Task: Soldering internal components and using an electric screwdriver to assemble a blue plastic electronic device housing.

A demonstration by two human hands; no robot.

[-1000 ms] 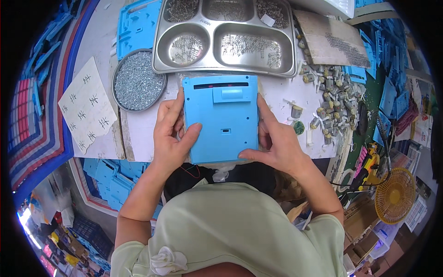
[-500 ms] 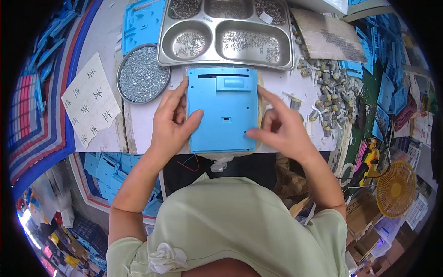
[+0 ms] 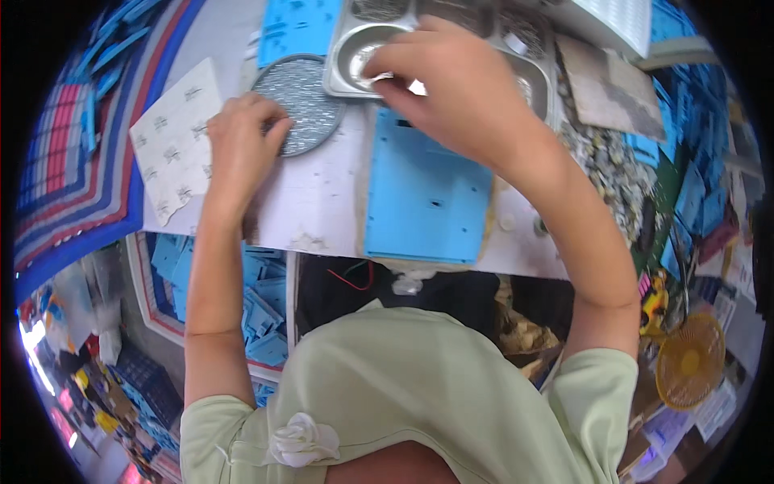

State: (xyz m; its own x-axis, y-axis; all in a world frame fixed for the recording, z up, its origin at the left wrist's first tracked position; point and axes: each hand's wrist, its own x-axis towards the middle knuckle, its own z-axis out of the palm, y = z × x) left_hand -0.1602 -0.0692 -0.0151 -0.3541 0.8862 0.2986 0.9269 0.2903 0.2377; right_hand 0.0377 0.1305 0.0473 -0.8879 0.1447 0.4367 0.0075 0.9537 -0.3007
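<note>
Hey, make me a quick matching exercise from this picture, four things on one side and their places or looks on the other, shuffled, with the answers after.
Column one:
1. Left hand
2. Right hand
3. Blue panel
4. Pale sheet

Column two:
A. Covered in scattered dark marks
B. Over the compartmented metal tray
C. With its fingers at the round dish
D. Lying flat in front of the person's chest, by the near edge of the table

Right pairs: 1-C, 2-B, 3-D, 4-A

Under bright light, motion blur streaks the dished metal pieces [image 3: 313,105], glare whitens the lower left, and edges bend.
</note>
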